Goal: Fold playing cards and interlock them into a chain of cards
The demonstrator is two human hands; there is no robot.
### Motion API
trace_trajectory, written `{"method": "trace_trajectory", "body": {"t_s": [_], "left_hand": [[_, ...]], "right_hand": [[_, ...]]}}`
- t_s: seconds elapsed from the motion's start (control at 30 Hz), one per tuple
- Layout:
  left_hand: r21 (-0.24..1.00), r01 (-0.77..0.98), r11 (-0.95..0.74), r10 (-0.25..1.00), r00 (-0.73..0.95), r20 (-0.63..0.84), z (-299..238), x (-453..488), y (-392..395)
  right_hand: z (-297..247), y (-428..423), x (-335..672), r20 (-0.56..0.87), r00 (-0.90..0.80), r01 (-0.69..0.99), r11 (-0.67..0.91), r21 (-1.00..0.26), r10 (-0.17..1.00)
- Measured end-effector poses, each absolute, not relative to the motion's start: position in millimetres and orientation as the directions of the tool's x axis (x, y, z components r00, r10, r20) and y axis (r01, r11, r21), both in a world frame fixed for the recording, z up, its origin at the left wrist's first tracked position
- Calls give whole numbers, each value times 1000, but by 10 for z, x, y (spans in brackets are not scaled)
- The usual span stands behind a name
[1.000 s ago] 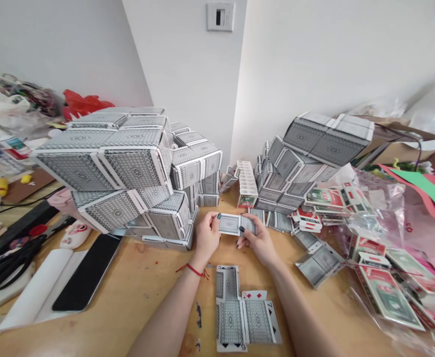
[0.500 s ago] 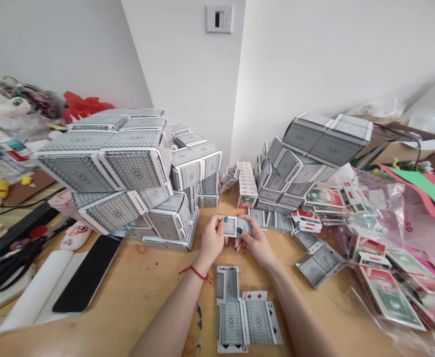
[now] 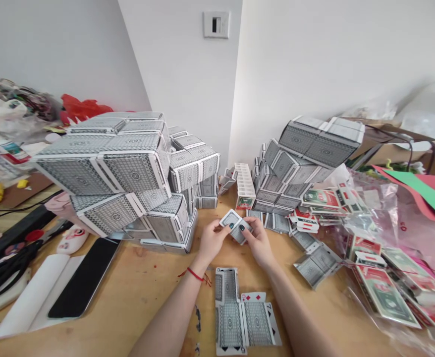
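Observation:
Between both hands, above the middle of the table, is a small piece of joined playing cards [image 3: 231, 218] with grey patterned backs, tilted. My left hand [image 3: 213, 239] pinches its left side, thumb on top. My right hand [image 3: 257, 239] grips the right side, also with the thumb on the face toward me; the fingers behind are partly hidden. Nearer to me, between my forearms, lie several grey-backed playing cards [image 3: 229, 322] set edge to edge, some showing red diamonds or black marks at their borders.
Large stacked card boxes [image 3: 128, 171] rise at the left, and another card stack [image 3: 295, 171] at the right. A black phone [image 3: 83, 280], scissors [image 3: 13, 267] and a paper roll [image 3: 29, 292] lie left. Card packs [image 3: 384, 297] in plastic and folded card pieces [image 3: 317, 265] lie right.
The held card piece has turned from level to slanted, its left end now higher. Both thumbs have come closer together on it. The view has shifted slightly.

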State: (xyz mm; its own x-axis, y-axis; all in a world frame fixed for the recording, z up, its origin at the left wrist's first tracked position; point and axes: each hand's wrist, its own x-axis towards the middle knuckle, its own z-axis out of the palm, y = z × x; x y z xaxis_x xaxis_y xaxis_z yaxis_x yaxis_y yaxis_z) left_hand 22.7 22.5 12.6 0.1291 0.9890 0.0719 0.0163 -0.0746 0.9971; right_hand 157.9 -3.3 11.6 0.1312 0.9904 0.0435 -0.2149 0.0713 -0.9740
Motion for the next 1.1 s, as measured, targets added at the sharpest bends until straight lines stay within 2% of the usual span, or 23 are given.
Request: {"method": "trace_trajectory", "body": {"t_s": [0.1, 0.17, 0.27, 0.37, 0.53, 0.67, 0.73, 0.9, 1.1], "left_hand": [[993, -117, -4, 999, 35, 8, 120, 194, 269], [983, -181, 20, 1000, -17, -23, 123, 178, 283], [966, -254, 45, 999, -16, -51, 133, 169, 283], [969, -233, 84, 996, 29, -79, 132, 168, 278], [998, -57, -1, 998, -63, -3, 77, 140, 309], [996, -63, -57, 992, -115, 49, 58, 110, 328], [996, -82, -43, 997, -70, 37, 82, 106, 314], [997, -77, -24, 983, 180, 38, 175, 130, 254], [999, -34, -27, 969, 244, 34, 134, 176, 228]], "right_hand": [[92, -15, 1614, 128, 147, 0, 129, -992, 981], [49, 3, 1663, 204, 219, 198, 161, -967, 954], [-32, 28, 1760, 371, 402, 554, 100, -827, 837], [-99, 44, 1827, 468, 469, 749, -56, -660, 749], [-129, 37, 1790, 454, 411, 839, -133, -528, 790], [-104, 27, 1743, 416, 356, 879, -149, -453, 837], [-103, 29, 1739, 400, 331, 894, -148, -423, 855], [-154, 50, 1770, 402, 334, 895, -155, -417, 853], [-175, 62, 1785, 423, 353, 876, -136, -462, 834]]}}
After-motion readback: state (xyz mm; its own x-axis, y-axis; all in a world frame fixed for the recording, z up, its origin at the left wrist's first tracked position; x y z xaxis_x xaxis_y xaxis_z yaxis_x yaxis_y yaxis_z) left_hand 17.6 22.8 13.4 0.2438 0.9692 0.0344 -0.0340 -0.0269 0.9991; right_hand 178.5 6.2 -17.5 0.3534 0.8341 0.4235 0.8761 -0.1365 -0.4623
